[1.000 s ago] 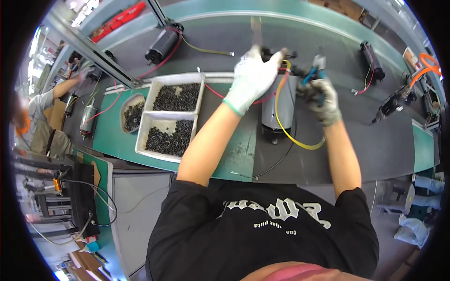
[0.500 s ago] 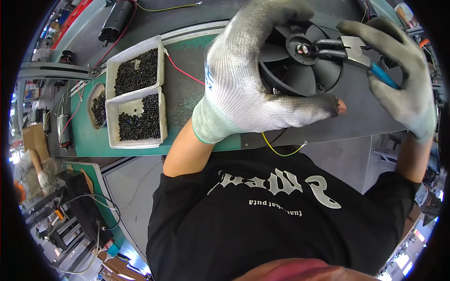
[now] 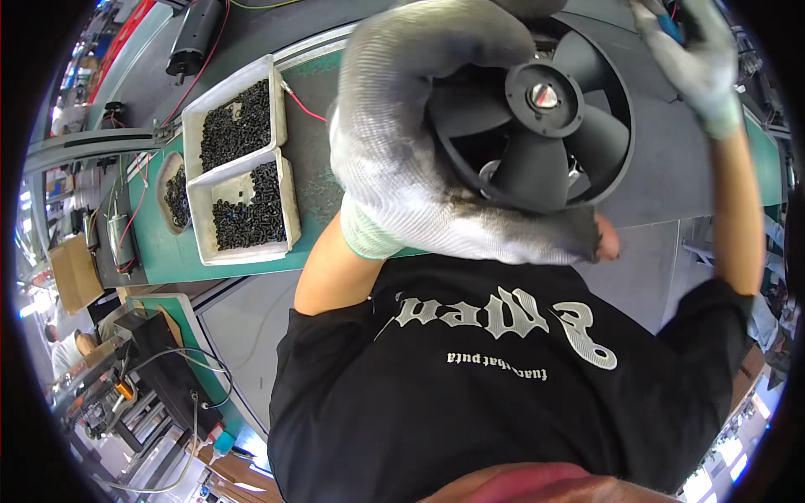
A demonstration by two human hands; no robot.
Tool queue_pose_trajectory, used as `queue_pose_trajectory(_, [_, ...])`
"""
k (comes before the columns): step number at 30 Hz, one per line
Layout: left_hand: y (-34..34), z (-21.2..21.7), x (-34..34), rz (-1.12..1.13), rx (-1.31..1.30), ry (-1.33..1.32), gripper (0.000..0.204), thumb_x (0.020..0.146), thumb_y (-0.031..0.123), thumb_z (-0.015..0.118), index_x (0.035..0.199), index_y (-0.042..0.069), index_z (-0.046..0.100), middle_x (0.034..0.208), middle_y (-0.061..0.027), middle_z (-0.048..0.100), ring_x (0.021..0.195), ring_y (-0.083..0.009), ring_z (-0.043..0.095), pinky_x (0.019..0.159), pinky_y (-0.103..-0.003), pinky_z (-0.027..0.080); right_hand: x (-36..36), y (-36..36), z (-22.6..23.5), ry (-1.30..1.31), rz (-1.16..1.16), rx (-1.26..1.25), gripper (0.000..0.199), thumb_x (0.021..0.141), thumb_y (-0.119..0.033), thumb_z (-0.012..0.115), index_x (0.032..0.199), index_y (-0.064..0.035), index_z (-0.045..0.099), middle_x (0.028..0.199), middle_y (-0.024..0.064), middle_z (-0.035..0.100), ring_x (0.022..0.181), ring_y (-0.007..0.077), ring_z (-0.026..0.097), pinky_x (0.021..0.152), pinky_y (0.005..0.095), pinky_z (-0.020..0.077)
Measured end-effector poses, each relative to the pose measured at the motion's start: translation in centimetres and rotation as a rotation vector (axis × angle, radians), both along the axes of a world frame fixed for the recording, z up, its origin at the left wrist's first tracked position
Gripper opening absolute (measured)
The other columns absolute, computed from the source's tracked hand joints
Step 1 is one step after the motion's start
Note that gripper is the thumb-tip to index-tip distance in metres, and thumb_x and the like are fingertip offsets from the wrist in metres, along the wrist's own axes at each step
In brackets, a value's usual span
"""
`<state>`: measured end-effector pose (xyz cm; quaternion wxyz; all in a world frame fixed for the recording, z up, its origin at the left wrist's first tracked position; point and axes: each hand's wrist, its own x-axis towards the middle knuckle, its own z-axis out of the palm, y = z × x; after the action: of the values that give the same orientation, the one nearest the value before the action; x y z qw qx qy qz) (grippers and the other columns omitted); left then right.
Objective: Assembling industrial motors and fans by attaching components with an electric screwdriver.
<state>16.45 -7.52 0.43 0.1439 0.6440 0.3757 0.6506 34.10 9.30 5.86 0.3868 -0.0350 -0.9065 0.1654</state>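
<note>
My left hand [image 3: 402,126], in a white knit glove with dark, soiled fingers, is wrapped around the rim of a black fan [image 3: 537,163]. The fan's blades and hub face up toward me. A shiny metal shaft end with a reddish mark [image 3: 543,96] shows in the middle of the hub. Away to the far right, my gloved right hand [image 3: 698,63] holds pliers [image 3: 670,27]; of these only a bit of blue handle shows clearly, and the jaws are out of sight. The right hand is apart from the fan.
Left of the fan, two white bins [image 3: 283,201] hold small black parts, beside a smaller dish [image 3: 163,201] of similar parts. A dark cylindrical motor [image 3: 196,38] with a red wire lies at the back left. A metal rail [image 3: 92,144] runs along the left.
My right hand has drawn the pliers off the fan's hub and moved up to the far right. The fan, in my left hand, has tipped and come slightly nearer.
</note>
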Motion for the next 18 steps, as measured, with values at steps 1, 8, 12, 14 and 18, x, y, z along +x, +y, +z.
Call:
queue_pose_trajectory(1, [-0.4, 0.4, 0.2, -0.02, 0.007, 0.001, 0.072, 0.054, 0.03, 0.087, 0.111, -0.001, 0.055, 0.106, -0.0156, 0.059, 0.088, -0.0235, 0.06, 0.074, -0.035, 0.051, 2.1, 2.0, -2.2, -0.104, -0.319, 0.272, 0.041, 0.079, -0.014, 0.064, 0.116, 0.0011, 0.06, 0.11, 0.0213, 0.06, 0.094, 0.0288, 0.066, 0.082, 0.0328, 0.053])
queue_pose_trajectory(8, [0.7, -0.1, -0.1, 0.054, 0.273, -0.067, 0.086, 0.047, 0.038, 0.093, 0.112, -0.001, 0.054, 0.109, -0.0199, 0.058, 0.094, -0.032, 0.062, 0.078, -0.037, 0.052, 5.5, -2.9, -15.2, -0.093, -0.494, -0.319, 0.055, 0.08, -0.025, 0.072, 0.127, -0.0026, 0.054, 0.13, 0.0215, 0.052, 0.119, 0.0369, 0.053, 0.1, 0.0439, 0.0431])
queue_pose_trajectory(12, [1.2, -1.1, -0.5, 0.148, 0.043, 0.095, 0.11, 0.066, 0.053, 0.082, 0.139, -0.008, 0.026, 0.131, -0.02, 0.044, 0.12, -0.0308, 0.048, 0.101, -0.041, 0.04, -1.1, -12.9, -10.8, -0.202, -0.378, -0.284, 0.066, 0.065, -0.032, 0.084, 0.119, -0.0028, 0.058, 0.124, 0.0095, 0.057, 0.111, 0.0256, 0.058, 0.099, 0.0391, 0.0446])
queue_pose_trajectory(14, [1.0, -1.6, 0.9, 0.204, -0.003, -0.148, 0.094, 0.069, 0.04, 0.079, 0.136, -0.007, 0.031, 0.132, -0.0319, 0.039, 0.122, -0.0467, 0.043, 0.102, -0.047, 0.038, -2.1, -12.2, -11.8, 0.03, -0.278, -0.679, 0.048, 0.073, -0.026, 0.075, 0.112, -0.003, 0.058, 0.109, 0.0067, 0.06, 0.097, 0.0203, 0.059, 0.088, 0.0332, 0.0472])
queue_pose_trajectory(18, [-5.1, -3.7, 1.0, 0.304, -0.426, -0.006, 0.087, 0.079, 0.03, 0.073, 0.141, -0.006, 0.024, 0.134, -0.0332, 0.04, 0.122, -0.0461, 0.045, 0.101, -0.048, 0.041, -4.7, -4.4, -12.1, 0.175, -0.222, -0.958, 0.05, 0.08, -0.024, 0.072, 0.118, 0.0037, 0.054, 0.106, 0.01, 0.062, 0.09, 0.0187, 0.06, 0.081, 0.0317, 0.0495])
